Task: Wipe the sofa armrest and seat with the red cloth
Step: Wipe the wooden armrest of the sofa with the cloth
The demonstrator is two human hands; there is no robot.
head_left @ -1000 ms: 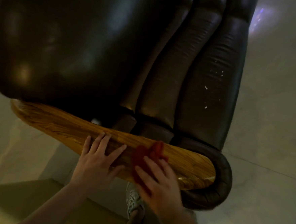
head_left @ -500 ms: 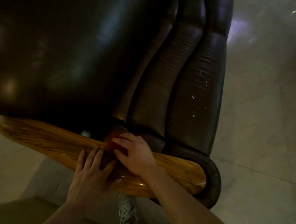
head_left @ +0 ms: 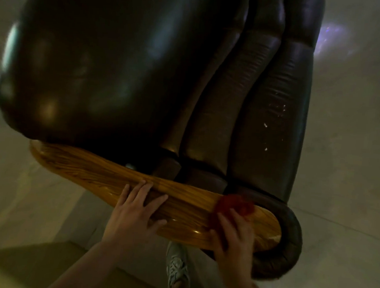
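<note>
Right hand [head_left: 234, 235] is pressing red cloth [head_left: 234, 205] under seemingly flat, unclenched fingers [head_left: 225, 221]; bunching beyond fingertips is risking slippage off glossy armrest [head_left: 92, 170]

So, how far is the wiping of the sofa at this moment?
Done: cannot tell; the wooden armrest shines, but wiped parts show no mark. In hand: the right hand presses the red cloth on its rounded end, the left hand rests flat on the wood. Left: likely the seat, and white specks on the leather.
</note>
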